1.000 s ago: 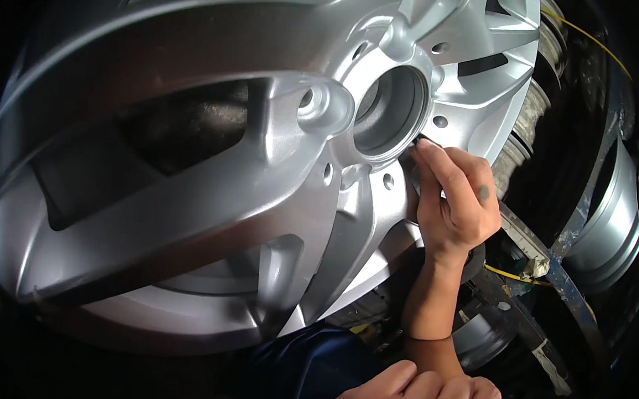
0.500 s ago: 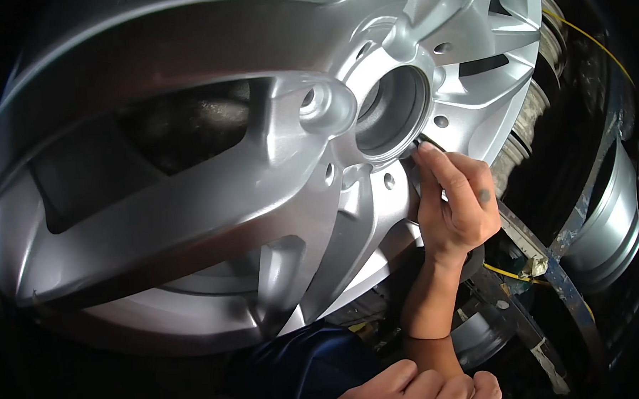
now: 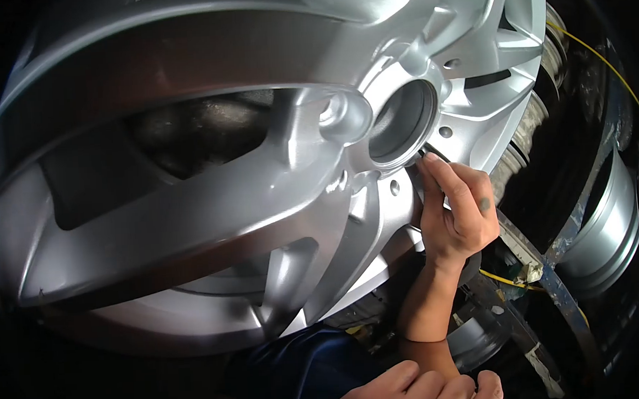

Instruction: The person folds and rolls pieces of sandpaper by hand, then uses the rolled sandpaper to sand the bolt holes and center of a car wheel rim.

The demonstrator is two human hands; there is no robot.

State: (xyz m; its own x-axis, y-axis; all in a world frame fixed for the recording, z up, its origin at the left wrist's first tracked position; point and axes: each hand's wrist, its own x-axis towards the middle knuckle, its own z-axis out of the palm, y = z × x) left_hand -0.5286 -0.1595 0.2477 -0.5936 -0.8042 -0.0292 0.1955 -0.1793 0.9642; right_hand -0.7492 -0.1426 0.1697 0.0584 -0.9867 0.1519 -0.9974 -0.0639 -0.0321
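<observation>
A large silver wheel rim [image 3: 212, 197] with wide spokes fills the left and middle of the view. Its round centre bore [image 3: 404, 121] has bolt holes around it. At the lower right edge of the bore, my right hand [image 3: 459, 208] is closed in a pinch, with a small dark thing between thumb and forefinger, too small to name. My left hand [image 3: 431, 391] lies low in the view, in front of the right forearm, its fingers curled. Whatever it holds, if anything, is hidden.
Behind the rim, more wheels [image 3: 606, 230] stand on the right beside a worn metal frame [image 3: 570, 299]. A yellow cord [image 3: 602, 53] runs down the upper right. Another rim [image 3: 475, 339] is below the right hand. Dark blue cloth [image 3: 305, 364] shows at the bottom.
The rim's hub has shifted slightly right and down in the view, while the background has moved slightly left. My right fingertips are a little lower, still pinched at the bore's edge.
</observation>
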